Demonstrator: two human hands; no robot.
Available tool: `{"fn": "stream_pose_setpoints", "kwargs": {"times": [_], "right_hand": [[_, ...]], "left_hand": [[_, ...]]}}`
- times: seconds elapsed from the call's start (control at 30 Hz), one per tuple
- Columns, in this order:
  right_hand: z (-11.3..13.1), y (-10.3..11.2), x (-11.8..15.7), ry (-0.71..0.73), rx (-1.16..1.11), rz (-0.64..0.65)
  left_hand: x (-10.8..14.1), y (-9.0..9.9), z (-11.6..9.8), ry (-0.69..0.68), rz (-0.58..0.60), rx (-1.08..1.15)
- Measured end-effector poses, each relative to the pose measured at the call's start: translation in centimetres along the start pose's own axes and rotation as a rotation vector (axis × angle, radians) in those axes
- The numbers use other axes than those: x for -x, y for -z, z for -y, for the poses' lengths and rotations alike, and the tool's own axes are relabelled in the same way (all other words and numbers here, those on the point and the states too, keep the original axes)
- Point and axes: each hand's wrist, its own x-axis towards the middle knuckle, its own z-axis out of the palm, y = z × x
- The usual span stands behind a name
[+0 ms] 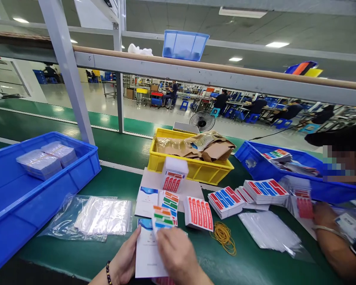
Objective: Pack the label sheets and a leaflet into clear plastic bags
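Observation:
My left hand point(125, 255) grips a white leaflet point(148, 257) with a blue printed top by its left edge. In my right hand point(179, 253), slightly blurred, is a card of coloured stickers point(162, 215) with orange, green and blue stripes, held over the leaflet's upper right. Some red printed material peeks out below the leaflet. Just beyond my hands lie another leaflet point(148, 202), more striped sticker cards point(169, 204) and a stack of red sticker cards point(198, 213). Behind them a transparent sleeve pack point(175, 174) with red stickers stands upright.
Transparent bags point(103, 215) lie at left beside a blue bin point(86, 166). A yellow bin point(192, 168) holds brown paper. Rubber bands point(224, 237), a red-and-blue card stack point(225, 201) and more plastic sleeves point(269, 231) lie rightward. A co-worker's arm point(329, 233) reaches in by another blue bin point(252, 164).

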Motion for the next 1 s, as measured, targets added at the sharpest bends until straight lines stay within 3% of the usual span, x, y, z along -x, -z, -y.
{"fn": "stream_pose_setpoints", "kwargs": {"times": [0.07, 0.13, 0.2, 0.3, 0.4, 0.47, 0.63, 0.8, 0.9, 1.0], "right_hand": [[2.0, 0.4, 0.1, 0.059, -0.15, 0.025], [1.8, 1.1, 0.8, 0.041, -0.252, 0.036], [-0.6, 2.1, 2.0, -0.08, -0.202, 0.043], [-6.1, 3.4, 4.8, -0.244, 0.145, -0.009], [-10.4, 3.5, 7.5, -0.291, 0.398, 0.107], [-11.7, 3.2, 8.6, -0.274, 0.446, 0.166], [-12.2, 3.1, 8.7, -0.182, 0.394, 0.197], [-12.8, 3.3, 8.3, -0.126, 0.36, 0.143], [-12.8, 3.4, 7.9, -0.134, 0.366, 0.062], [-10.7, 4.2, 6.6, -0.16, 0.383, -0.088]], "left_hand": [[-0.5, -0.5, 0.3, -0.034, -0.061, -0.019], [-0.7, -0.8, 0.5, -0.069, -0.187, -0.102], [-0.3, -1.1, 0.7, -0.082, -0.265, -0.175], [1.0, -1.6, 1.1, -0.067, -0.316, -0.218], [2.3, -2.0, 1.6, -0.064, -0.346, -0.277], [2.9, -2.0, 2.0, -0.081, -0.334, -0.302], [3.9, -1.5, 2.5, -0.101, -0.363, -0.303], [4.1, -1.8, 2.5, -0.103, -0.331, -0.301], [3.6, -2.1, 2.8, -0.107, -0.335, -0.295], [2.9, -2.1, 3.3, -0.121, -0.355, -0.293]]}}
